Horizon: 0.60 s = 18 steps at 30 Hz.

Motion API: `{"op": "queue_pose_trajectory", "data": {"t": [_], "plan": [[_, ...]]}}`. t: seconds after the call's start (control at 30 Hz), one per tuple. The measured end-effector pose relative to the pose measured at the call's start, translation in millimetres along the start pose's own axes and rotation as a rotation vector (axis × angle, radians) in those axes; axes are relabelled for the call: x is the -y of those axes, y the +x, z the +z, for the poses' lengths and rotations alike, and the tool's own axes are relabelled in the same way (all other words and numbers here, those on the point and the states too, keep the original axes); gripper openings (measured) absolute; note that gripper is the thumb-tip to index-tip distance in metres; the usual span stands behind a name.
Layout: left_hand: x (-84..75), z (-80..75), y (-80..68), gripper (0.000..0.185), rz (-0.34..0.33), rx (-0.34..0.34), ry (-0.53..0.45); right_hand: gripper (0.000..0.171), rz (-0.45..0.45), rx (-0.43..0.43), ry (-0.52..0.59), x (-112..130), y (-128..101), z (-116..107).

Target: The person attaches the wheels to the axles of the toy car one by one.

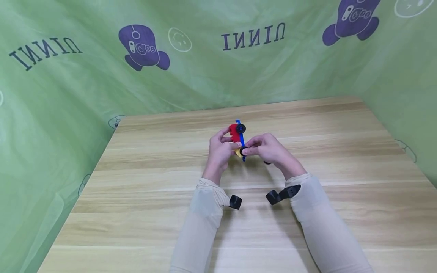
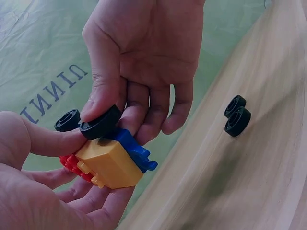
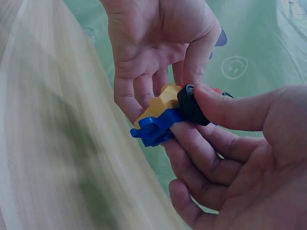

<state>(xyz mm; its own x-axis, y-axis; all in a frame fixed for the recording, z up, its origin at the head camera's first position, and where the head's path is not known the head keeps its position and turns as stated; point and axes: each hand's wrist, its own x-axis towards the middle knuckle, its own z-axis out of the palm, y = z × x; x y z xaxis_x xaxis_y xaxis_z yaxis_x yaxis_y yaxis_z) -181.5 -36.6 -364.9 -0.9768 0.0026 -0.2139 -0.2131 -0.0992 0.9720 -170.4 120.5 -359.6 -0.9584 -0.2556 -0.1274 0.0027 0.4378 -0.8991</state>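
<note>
My left hand (image 1: 220, 149) holds a small toy car with its fingers and thumb. The car has a blue base (image 3: 160, 125), a red block (image 1: 234, 132) and a yellow block (image 2: 109, 163) with studs. One black wheel (image 1: 241, 128) sits at the car's far end. Beside the yellow block, my right hand (image 1: 269, 148) pinches another black wheel (image 2: 100, 123) against the car's side. The thumb presses its outer face, while the other fingers reach under the blue base. The car is held above the table, tilted on its side.
Two loose black wheels (image 2: 237, 121) lie close together on the wooden table (image 1: 136, 189), to the right of the car; my right hand mostly hides them in the head view. A green printed curtain (image 1: 205, 76) stands behind the table and along its sides.
</note>
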Motion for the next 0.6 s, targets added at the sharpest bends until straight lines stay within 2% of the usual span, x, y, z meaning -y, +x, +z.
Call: {"op": "queue_pose_trajectory", "data": {"t": [0.2, 0.43, 0.6], "plan": [[0.0, 1.5, -0.7, 0.067, -0.002, 0.008, -0.021, 0.024, 0.006, -0.016, -0.035, 1, -1, -1], [0.7, -2.6, 0.6, 0.063, 0.012, 0.033, -0.038, 0.026, -0.013, 0.058, -0.059, 1, -3, -6], [-0.3, -4.2, 0.3, 0.062, 0.011, 0.048, -0.052, 0.032, -0.009, 0.072, -0.051, 1, -4, -11]]}}
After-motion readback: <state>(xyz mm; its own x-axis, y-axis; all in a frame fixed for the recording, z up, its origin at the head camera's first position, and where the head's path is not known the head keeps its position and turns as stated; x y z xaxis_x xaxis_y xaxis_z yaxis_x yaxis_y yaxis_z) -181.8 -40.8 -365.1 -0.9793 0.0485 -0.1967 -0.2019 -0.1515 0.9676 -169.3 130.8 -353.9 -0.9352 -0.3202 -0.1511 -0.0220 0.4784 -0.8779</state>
